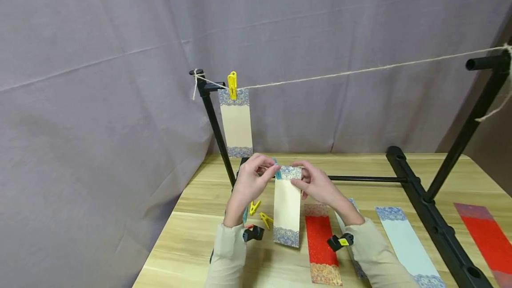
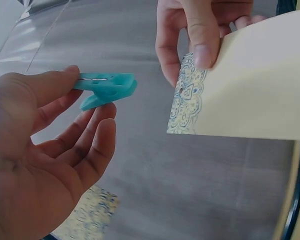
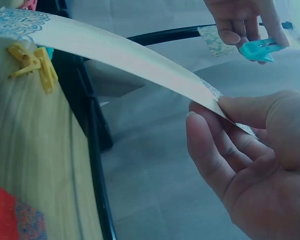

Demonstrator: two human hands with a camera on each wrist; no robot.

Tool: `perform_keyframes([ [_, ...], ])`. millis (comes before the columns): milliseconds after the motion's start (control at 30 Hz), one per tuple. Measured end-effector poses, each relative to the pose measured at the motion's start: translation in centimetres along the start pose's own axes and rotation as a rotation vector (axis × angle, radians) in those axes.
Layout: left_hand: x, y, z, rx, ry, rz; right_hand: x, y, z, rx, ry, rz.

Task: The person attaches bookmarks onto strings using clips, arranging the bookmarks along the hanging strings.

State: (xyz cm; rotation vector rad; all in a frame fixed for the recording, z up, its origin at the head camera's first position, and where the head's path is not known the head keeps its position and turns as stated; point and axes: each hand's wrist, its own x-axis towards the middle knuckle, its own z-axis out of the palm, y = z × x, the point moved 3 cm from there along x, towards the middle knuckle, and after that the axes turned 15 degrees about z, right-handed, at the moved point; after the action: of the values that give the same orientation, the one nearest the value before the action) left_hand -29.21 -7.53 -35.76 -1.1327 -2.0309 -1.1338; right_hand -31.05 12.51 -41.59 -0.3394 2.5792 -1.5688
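Observation:
My left hand point(image 1: 253, 177) pinches a teal clothespin point(image 2: 107, 86) by its handle end, thumb on one arm and fingers under the other. The right hand point(image 1: 318, 185) holds a cream paper strip point(image 1: 287, 210) with blue lace-patterned ends, thumb in front and fingers behind its upper part. The strip hangs lengthwise above the table in the head view. In the left wrist view, a gap shows between the clothespin and the strip's patterned end. A similar cream strip point(image 1: 237, 126) hangs from the string point(image 1: 304, 81), clipped by a yellow clothespin point(image 1: 232, 85).
A black frame point(image 1: 460, 137) carries the string across the wooden table point(image 1: 192, 234). Yellow clothespins point(image 1: 266, 220) lie below my left wrist. A red strip point(image 1: 322, 239), a pale blue strip point(image 1: 410, 246) and another red strip point(image 1: 486, 239) lie to the right. A grey curtain point(image 1: 120, 146) hangs behind.

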Motion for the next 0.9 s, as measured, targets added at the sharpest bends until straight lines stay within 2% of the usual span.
perform_keyframes([
  [300, 2.7, 1.7, -2.2, 0.013, 0.041, 0.121, -0.4, -1.3, -0.7, 0.037, 0.019, -0.011],
  [600, 5.5, 3.6, -4.5, 0.064, -0.004, 0.208, -0.5, -3.6, -1.6, -0.032, 0.063, -0.07],
  [900, 7.3, 5.1, -5.8, 0.082, -0.009, 0.26, -0.7, -5.7, -2.7, -0.039, 0.053, -0.126],
])
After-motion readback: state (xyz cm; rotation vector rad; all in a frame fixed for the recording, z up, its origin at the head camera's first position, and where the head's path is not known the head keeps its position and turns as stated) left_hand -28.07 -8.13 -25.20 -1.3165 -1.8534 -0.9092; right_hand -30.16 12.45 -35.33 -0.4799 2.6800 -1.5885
